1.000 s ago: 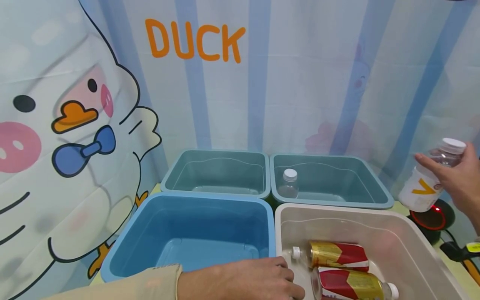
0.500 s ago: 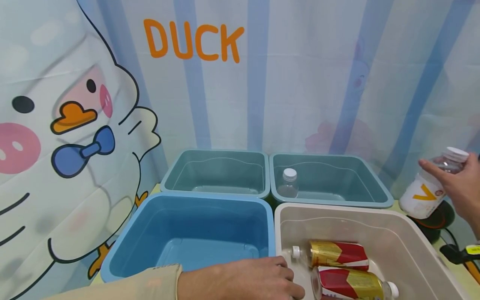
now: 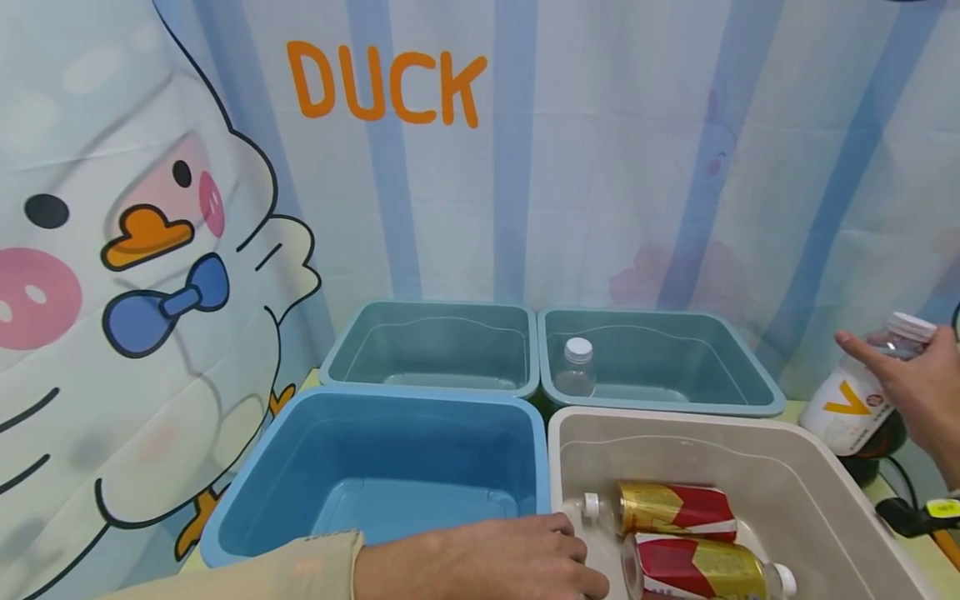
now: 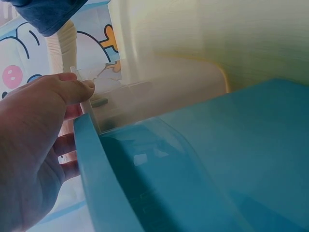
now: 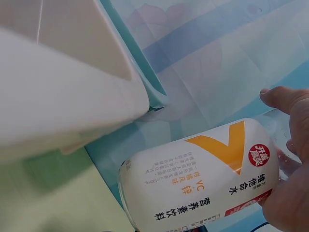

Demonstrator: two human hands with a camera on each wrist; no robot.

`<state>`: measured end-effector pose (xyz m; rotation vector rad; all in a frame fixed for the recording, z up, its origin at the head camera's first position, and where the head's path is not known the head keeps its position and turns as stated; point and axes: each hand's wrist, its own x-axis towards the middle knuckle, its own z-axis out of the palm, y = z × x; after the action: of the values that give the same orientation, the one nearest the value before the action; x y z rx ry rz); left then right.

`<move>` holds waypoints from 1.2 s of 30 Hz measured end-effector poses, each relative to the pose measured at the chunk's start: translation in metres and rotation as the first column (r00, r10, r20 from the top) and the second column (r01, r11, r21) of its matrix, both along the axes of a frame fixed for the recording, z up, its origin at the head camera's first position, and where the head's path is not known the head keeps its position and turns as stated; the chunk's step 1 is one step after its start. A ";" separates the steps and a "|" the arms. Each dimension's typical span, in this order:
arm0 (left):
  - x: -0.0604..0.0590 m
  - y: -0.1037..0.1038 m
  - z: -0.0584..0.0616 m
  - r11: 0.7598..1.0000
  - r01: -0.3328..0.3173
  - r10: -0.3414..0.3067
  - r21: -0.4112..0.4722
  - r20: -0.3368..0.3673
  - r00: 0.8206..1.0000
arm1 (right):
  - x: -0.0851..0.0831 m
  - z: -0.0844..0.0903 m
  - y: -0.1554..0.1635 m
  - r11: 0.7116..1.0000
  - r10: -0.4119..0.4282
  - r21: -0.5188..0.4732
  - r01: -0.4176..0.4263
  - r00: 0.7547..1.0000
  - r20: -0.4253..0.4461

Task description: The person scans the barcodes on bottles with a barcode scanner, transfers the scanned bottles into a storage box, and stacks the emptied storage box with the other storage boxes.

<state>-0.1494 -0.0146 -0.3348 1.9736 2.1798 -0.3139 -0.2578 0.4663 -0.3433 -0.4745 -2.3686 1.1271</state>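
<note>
At the far right of the head view, my right hand (image 3: 915,400) holds a drink bottle (image 3: 851,408) around its upper part. The bottle is tilted, with a white cap and a white label bearing an orange V. In the right wrist view the bottle (image 5: 193,179) lies across the lower part, its base away from the hand. My left hand (image 3: 480,562) grips the rim where the blue bin (image 3: 543,467) and beige bin (image 3: 675,423) meet. The left wrist view shows its thumb (image 4: 79,91) outside, fingers behind the rim.
Two bottles with red-and-gold labels (image 3: 678,510) (image 3: 705,567) lie in the beige bin. Behind are two teal bins (image 3: 442,307) (image 3: 660,315), the right one with a clear bottle (image 3: 577,371). A dark round device (image 3: 862,471) and a black yellow-marked object (image 3: 915,517) are right.
My right hand has lowered the bottle a little, so it now covers most of the round device whose red ring showed before. The left hand stays where it was.
</note>
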 end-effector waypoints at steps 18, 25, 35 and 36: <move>0.001 -0.001 0.000 1.000 -0.002 0.002 0.004 0.000 1.000 | 0.004 -0.011 0.015 0.995 0.021 -0.099 -0.015 0.998 0.059; 0.000 -0.001 -0.001 1.000 0.000 0.000 0.005 0.003 1.000 | 0.002 -0.013 0.014 0.986 0.025 -0.163 -0.014 0.998 0.062; 0.000 0.000 0.000 1.000 0.003 -0.003 -0.003 -0.008 1.000 | -0.003 -0.016 0.023 0.973 0.038 -0.228 -0.018 0.996 0.086; 0.000 0.000 0.000 1.000 0.006 -0.006 -0.005 -0.014 1.000 | -0.003 -0.015 0.024 0.970 0.041 -0.243 -0.018 0.995 0.090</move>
<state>-0.1492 -0.0147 -0.3344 1.9813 2.1798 -0.3353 -0.2606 0.4902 -0.3583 -0.5892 -2.3348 1.4466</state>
